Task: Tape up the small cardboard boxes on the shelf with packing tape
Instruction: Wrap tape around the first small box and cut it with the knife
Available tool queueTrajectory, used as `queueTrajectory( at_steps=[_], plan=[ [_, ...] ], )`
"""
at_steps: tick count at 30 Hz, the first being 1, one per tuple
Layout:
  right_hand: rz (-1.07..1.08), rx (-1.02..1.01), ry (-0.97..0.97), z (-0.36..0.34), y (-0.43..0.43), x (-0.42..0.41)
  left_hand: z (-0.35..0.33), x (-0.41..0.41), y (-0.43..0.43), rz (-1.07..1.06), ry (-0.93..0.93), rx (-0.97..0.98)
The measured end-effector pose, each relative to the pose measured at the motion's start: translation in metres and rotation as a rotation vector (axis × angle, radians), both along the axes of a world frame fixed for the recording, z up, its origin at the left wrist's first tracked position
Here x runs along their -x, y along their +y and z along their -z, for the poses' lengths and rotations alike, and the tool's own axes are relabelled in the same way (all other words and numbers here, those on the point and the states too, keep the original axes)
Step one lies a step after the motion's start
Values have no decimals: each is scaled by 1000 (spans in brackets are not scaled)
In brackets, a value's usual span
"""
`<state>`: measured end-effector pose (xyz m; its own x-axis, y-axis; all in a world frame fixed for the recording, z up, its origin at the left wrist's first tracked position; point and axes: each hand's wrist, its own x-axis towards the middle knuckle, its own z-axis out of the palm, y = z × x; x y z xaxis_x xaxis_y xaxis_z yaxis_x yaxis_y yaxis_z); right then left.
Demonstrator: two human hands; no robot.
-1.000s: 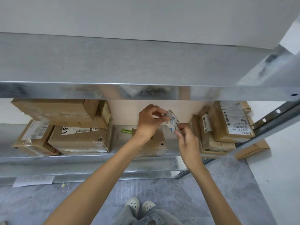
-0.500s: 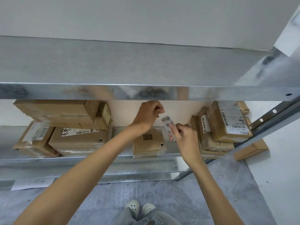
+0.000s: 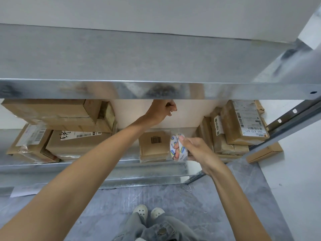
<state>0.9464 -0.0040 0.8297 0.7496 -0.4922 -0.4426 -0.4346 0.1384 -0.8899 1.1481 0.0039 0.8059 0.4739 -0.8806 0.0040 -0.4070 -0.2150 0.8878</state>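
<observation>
Head view: "Why is the right hand (image 3: 194,150) held so low?" asks one.

"It grips the tape roll (image 3: 179,151), fingers through the core, just in front of the small box (image 3: 153,146) on the lower shelf (image 3: 121,169). Likely the strip is meant to run down onto that box."

"And the left hand (image 3: 163,110)?"

"Raised near the upper shelf (image 3: 156,89) lip, fingers curled tight. Whether they pinch a clear tape end cannot be told."

"What crowds the work?"

"To the left, stacked boxes (image 3: 78,145); to the right, a parcel stack (image 3: 239,126); and the upper shelf's lip sits close over the raised hand."
</observation>
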Motion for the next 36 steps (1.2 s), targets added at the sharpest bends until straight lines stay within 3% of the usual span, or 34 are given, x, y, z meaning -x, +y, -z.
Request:
queueTrajectory(
  at_steps=[10,16,22,36],
  plan=[
    [168,25,240,46,23,-1,53,-1,8,-6,-79,-55],
    [218,160,275,68,38,-3,69,-1,8,27,-131,-84],
    [246,153,283,83,34,-4,86,-2,6,20,-161,-110],
    [140,222,355,95,27,-9,102,-8,1,-86,60,-304]
  ],
)
